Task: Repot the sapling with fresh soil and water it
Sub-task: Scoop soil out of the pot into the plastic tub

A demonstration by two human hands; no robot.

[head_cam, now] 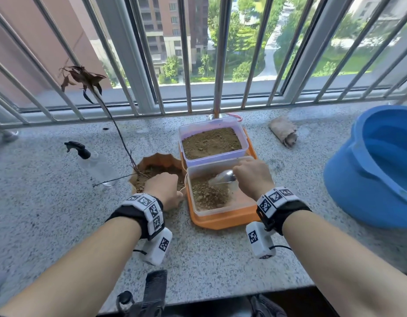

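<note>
Scooping soil point(208, 193), right hand point(252, 177) gripping scoop point(222, 177)

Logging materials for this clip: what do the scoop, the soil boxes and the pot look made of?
Scoop: clear glossy plastic, soil shows through it.
Soil boxes: translucent, slightly frosted plastic; soil visible through the walls.
Pot: matte orange-brown with a scalloped rim; plastic or terracotta, cannot tell.
Right hand holds the scoop; left hand rests on the pot's rim.

Daylit speckled granite sill point(220, 259) below a window with grey metal bars point(186, 53).
</note>
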